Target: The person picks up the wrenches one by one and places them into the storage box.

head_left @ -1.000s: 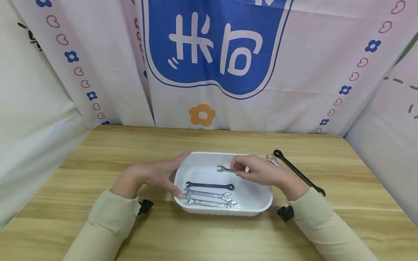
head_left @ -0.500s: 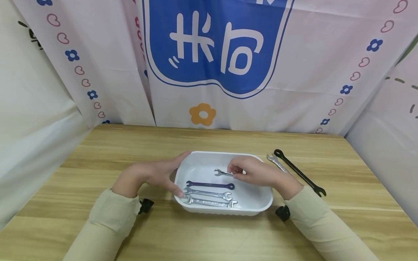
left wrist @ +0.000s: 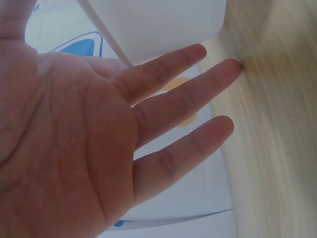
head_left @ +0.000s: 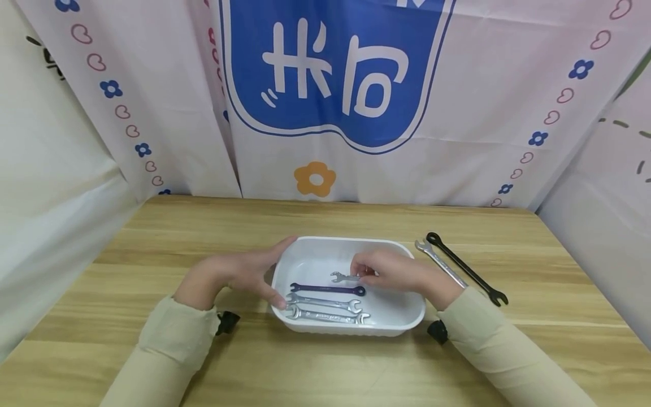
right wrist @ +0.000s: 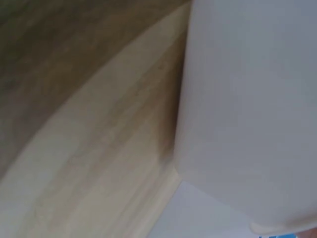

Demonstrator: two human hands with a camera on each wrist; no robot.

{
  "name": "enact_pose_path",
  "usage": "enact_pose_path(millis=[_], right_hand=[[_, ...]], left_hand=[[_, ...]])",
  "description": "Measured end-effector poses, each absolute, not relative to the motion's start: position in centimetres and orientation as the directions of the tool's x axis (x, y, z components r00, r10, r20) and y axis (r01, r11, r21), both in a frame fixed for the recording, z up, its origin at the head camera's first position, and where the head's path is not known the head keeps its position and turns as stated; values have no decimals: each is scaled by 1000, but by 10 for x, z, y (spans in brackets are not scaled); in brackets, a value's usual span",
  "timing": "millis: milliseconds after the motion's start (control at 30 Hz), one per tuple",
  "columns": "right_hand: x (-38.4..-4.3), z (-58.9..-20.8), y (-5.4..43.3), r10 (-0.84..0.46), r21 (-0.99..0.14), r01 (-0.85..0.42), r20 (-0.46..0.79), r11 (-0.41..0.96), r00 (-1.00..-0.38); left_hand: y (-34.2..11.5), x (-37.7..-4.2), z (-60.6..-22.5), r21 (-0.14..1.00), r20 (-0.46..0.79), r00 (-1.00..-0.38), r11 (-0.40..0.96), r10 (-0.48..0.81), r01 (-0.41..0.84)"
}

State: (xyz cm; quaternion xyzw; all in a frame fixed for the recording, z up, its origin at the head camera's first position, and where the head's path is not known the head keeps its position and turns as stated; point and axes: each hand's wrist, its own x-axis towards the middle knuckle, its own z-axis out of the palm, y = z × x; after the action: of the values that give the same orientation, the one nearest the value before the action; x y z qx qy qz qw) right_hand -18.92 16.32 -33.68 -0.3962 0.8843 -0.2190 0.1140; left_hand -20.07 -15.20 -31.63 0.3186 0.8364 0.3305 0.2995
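Note:
A white plastic tray sits on the table. Inside it, a purple wrench and two silver wrenches, one open-ended wrench above another wrench, lie roughly parallel. My right hand reaches over the tray's right side and pinches a small silver wrench low inside, its open end pointing left; the rest of it is hidden by the fingers. At the tray's left end my left hand spreads along the rim, thumb near the front-left corner. In the left wrist view its fingers are straight.
Right of the tray, a silver wrench and a long black wrench lie slanted on the wooden table. A printed cloth hangs behind. The right wrist view shows mostly the tray's outer wall.
My right hand has moved slightly left and towards me, lowering the small wrench nearer the purple one. More of the silver wrench on the table shows. My left hand stays in place.

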Motion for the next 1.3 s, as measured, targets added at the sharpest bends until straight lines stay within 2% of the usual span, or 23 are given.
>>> enact_pose_path(millis=[467, 700, 1300], right_hand=[[-191, -345, 162, -744, -450, -648, -57, 614, -666], [-191, -347, 162, -734, -440, -639, -72, 631, -675], [-193, -345, 162, -760, -400, -685, -44, 608, -649]], left_hand=[[-151, -199, -317, 712, -340, -634, 630, 694, 309], [-151, -200, -317, 721, -334, -623, 617, 707, 314], [-150, -200, -316, 710, -337, -634, 630, 696, 315]])
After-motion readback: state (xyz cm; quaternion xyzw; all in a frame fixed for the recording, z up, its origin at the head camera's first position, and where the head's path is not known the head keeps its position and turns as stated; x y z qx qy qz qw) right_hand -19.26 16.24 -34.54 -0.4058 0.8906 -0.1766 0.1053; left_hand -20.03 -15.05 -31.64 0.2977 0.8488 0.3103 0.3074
